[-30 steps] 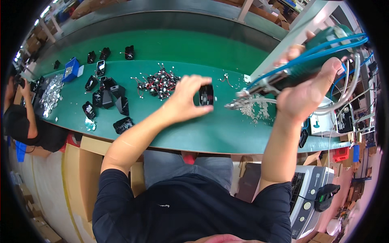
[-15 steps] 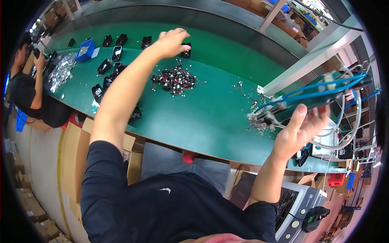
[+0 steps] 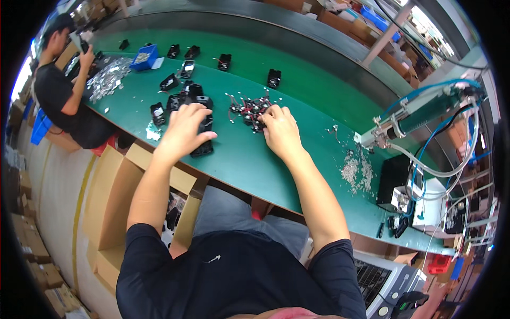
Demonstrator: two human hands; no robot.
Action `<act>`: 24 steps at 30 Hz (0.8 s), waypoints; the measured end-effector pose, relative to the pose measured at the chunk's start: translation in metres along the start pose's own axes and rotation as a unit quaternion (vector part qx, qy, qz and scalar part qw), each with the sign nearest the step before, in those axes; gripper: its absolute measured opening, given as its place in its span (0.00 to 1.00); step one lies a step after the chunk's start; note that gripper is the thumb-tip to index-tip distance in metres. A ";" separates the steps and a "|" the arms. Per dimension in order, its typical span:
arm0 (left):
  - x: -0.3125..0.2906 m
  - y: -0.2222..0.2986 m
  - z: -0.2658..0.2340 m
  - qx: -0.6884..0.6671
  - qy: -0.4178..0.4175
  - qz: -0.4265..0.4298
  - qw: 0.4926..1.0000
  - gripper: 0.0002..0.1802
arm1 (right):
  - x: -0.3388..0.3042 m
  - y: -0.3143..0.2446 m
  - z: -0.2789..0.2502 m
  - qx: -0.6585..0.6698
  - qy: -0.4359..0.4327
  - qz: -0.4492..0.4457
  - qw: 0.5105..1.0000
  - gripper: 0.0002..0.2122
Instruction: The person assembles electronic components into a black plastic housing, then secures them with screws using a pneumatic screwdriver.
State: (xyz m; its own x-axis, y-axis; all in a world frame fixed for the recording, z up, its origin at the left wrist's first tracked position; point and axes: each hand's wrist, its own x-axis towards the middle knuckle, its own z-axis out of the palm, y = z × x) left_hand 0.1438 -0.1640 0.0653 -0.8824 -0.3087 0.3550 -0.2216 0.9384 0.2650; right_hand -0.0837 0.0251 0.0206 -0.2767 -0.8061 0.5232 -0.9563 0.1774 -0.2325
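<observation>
My left hand [image 3: 183, 130] reaches over a cluster of black plastic housings [image 3: 204, 101], thumb spread away from the fingers. Its fingertips are at a housing, and I see no grip on it. On the green table, my right hand [image 3: 281, 130] has its fingers bent and drawn together at the edge of a heap of small black parts with red wires [image 3: 247, 109]. Whatever lies between those fingertips is hidden. Beyond the heap, a single black housing [image 3: 274, 78] stands on the green strip, with another housing [image 3: 224, 61] to its left.
A pneumatic press [image 3: 419, 119] with blue and clear hoses stands at the right, beside scattered small metal bits [image 3: 357, 170]. A blue bin [image 3: 144, 57] and a pile of silvery pieces [image 3: 109, 77] lie far left, near a seated co-worker [image 3: 58, 90]. An open carton [image 3: 109, 196] stands below the table edge.
My left hand has come back from the far housing to the near cluster. My right hand has left the press and moved left to the wired parts. The view has shifted too.
</observation>
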 end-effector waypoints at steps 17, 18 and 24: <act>-0.012 0.006 0.004 -0.068 0.030 -0.038 0.997 0.43 | -0.055 -0.014 -0.055 0.208 0.008 0.212 0.955 0.12; -0.013 0.017 0.000 -0.168 0.049 -0.063 0.983 0.43 | -0.069 -0.011 -0.057 0.202 0.009 0.228 0.953 0.12; -0.073 0.083 0.053 -0.567 -0.015 -0.092 0.818 0.43 | -0.138 -0.035 -0.064 0.016 0.004 0.233 0.972 0.12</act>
State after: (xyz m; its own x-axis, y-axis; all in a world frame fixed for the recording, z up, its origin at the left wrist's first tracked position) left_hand 0.1678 -0.0558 0.0139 -0.8908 -0.4087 0.1986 0.1613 0.1242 0.9791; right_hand -0.0178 0.1661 0.0091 -0.6795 -0.6381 0.3621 -0.7241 0.5037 -0.4712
